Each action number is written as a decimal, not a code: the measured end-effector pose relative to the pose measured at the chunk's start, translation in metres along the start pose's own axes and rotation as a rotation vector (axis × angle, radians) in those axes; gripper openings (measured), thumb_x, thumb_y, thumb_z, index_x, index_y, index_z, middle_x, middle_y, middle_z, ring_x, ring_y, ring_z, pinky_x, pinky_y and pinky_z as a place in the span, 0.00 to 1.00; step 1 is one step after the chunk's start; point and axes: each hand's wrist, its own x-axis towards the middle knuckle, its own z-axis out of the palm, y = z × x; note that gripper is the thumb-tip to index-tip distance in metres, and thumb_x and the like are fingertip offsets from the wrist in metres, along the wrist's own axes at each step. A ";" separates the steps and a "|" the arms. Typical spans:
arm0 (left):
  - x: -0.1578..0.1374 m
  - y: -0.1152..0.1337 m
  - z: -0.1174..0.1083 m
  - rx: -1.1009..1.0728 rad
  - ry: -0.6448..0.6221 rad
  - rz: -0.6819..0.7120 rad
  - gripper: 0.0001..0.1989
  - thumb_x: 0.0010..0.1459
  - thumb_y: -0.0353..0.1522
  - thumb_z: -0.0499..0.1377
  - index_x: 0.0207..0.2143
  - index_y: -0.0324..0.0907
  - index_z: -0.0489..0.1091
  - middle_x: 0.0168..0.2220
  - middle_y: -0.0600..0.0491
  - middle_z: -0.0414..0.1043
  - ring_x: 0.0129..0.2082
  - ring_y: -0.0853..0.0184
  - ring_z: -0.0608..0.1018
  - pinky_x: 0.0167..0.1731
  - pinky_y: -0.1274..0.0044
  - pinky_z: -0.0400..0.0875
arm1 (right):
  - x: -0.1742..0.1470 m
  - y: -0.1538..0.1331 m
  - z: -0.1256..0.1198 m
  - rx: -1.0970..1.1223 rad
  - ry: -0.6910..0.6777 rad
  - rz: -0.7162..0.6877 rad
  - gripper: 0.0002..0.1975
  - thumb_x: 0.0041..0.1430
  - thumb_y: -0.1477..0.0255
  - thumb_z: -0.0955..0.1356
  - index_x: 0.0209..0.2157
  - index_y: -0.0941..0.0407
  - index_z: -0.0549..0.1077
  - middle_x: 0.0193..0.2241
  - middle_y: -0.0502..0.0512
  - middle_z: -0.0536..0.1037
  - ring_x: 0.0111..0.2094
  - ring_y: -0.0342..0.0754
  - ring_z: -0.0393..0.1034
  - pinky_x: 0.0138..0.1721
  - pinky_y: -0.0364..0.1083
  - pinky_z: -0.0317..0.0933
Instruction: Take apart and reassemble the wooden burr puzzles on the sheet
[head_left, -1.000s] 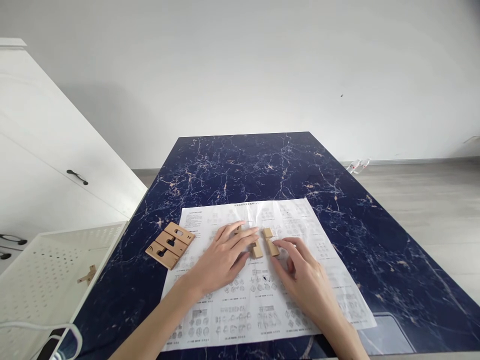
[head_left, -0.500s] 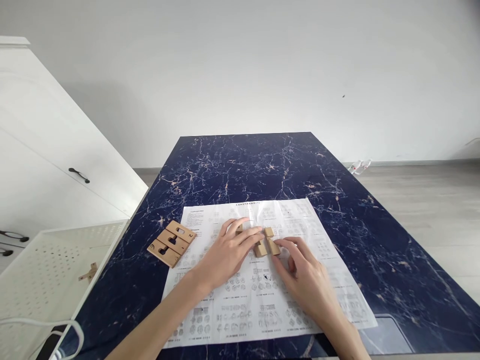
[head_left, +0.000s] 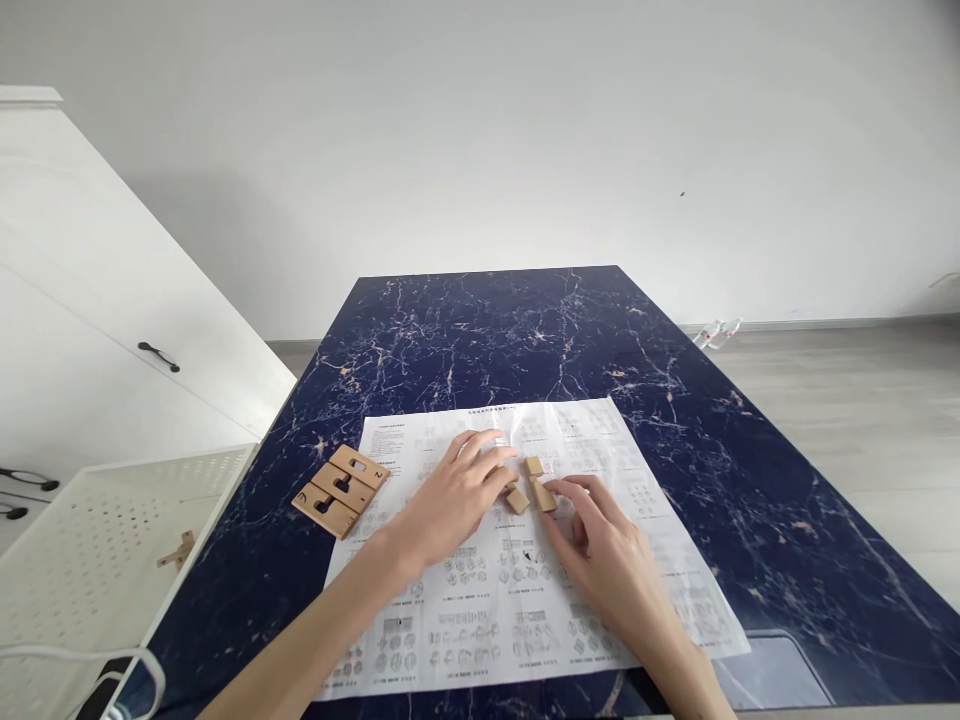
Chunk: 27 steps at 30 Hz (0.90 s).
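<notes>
Two small notched wooden blocks lie side by side over a printed sheet, with a narrow gap between them. My left hand (head_left: 461, 492) has its fingers curled over the left wooden block (head_left: 517, 499), hiding part of it; the thumb is out of sight. The right wooden block (head_left: 544, 494), with a raised end (head_left: 534, 466), is pinched at its near end between the thumb and index finger of my right hand (head_left: 604, 535). The creased paper sheet (head_left: 540, 635) under both hands carries rows of small printed block diagrams.
A flat wooden puzzle board (head_left: 341, 490) with cutouts and numbers lies left of the sheet on the dark blue marbled table (head_left: 480, 335). A white perforated tray (head_left: 82, 530) holding a wooden piece (head_left: 177, 551) sits beyond the left edge, near a white cabinet (head_left: 112, 290).
The left block has turned and shifted slightly left, away from the right one, along with my left hand's fingers. My right hand keeps its grip. The view has shifted slightly.
</notes>
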 end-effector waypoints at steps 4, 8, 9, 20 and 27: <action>-0.004 -0.005 0.001 -0.054 0.041 -0.053 0.15 0.75 0.28 0.53 0.61 0.46 0.68 0.63 0.45 0.72 0.70 0.49 0.68 0.65 0.52 0.69 | 0.000 0.000 0.000 0.003 -0.009 -0.001 0.11 0.76 0.64 0.63 0.53 0.51 0.72 0.49 0.57 0.76 0.22 0.43 0.68 0.24 0.46 0.65; -0.013 -0.006 -0.001 -0.126 0.067 -0.145 0.20 0.75 0.40 0.56 0.66 0.48 0.62 0.66 0.44 0.69 0.69 0.50 0.69 0.65 0.54 0.70 | -0.001 0.001 0.000 0.008 -0.017 0.007 0.11 0.76 0.64 0.64 0.54 0.51 0.72 0.49 0.57 0.76 0.22 0.43 0.68 0.24 0.46 0.65; -0.016 -0.007 -0.002 -0.145 0.069 -0.169 0.23 0.75 0.41 0.57 0.67 0.48 0.61 0.67 0.44 0.68 0.69 0.50 0.68 0.65 0.54 0.70 | -0.001 0.001 0.000 0.007 -0.017 0.009 0.11 0.76 0.65 0.64 0.54 0.50 0.72 0.49 0.57 0.76 0.22 0.43 0.68 0.24 0.46 0.65; -0.041 -0.024 -0.009 -0.302 0.019 -0.344 0.30 0.71 0.48 0.60 0.71 0.53 0.58 0.67 0.45 0.69 0.67 0.48 0.71 0.64 0.53 0.70 | -0.002 0.000 -0.001 -0.005 -0.020 0.020 0.12 0.76 0.62 0.64 0.54 0.51 0.72 0.50 0.57 0.76 0.22 0.43 0.68 0.24 0.46 0.66; -0.044 -0.025 -0.006 -0.338 0.036 -0.354 0.30 0.71 0.46 0.61 0.70 0.53 0.59 0.67 0.45 0.68 0.66 0.49 0.72 0.63 0.53 0.70 | -0.002 0.001 0.000 0.001 -0.033 0.032 0.14 0.77 0.60 0.62 0.55 0.50 0.72 0.51 0.60 0.76 0.23 0.44 0.68 0.24 0.47 0.67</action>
